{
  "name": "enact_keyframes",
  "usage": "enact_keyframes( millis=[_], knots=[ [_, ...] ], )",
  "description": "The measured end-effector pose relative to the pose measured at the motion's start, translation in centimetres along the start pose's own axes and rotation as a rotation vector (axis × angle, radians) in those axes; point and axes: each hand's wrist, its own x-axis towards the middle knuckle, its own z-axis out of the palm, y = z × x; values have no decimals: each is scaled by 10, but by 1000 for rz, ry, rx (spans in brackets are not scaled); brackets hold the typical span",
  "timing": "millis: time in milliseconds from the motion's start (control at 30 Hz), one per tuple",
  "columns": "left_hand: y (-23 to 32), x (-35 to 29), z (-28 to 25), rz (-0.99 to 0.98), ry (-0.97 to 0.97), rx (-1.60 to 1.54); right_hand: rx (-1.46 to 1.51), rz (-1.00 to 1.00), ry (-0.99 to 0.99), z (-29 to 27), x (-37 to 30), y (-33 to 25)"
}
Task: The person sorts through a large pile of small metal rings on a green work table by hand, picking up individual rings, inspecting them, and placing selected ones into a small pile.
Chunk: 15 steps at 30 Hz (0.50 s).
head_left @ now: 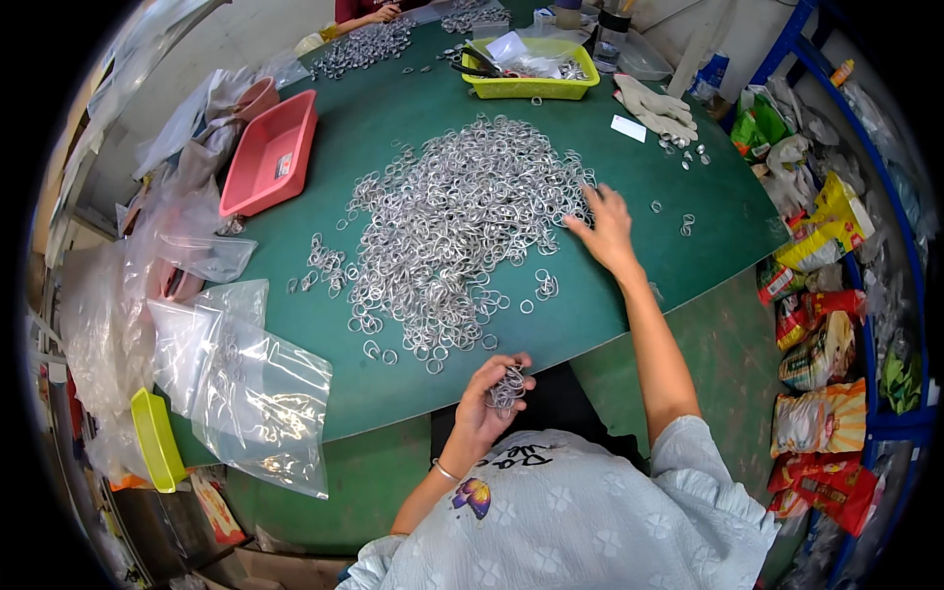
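A wide heap of small silvery metal rings [452, 216] covers the middle of the green table [629, 285]. My left hand [487, 398] is cupped around a bunch of metal rings [506, 388], held in front of my body by the table's near edge. At the right side of the heap, my right hand [605, 231] reaches out with thumb and fingers apart. Its fingertips are at the outermost rings, and I see nothing held in it. A few loose rings [547, 285] lie between the heap and my hands.
A pink tray [273, 157] and clear plastic bags [261, 393] lie on the left. Toward the back stand a yellow-green basket [531, 88] with pliers and a pair of gloves [657, 106]. Across the table another person's hand [385, 14] works by more rings. Bagged goods fill the blue shelf [787, 44].
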Motion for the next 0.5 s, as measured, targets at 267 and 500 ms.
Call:
enact_keyframes(
  millis=[267, 500],
  knots=[
    [2, -3, -3, 21, -29, 42, 334, -217, -129, -10, -52, -36],
    [0, -3, 13, -5, -35, 128, 732, -246, -297, -44, -83, -54]
  ],
)
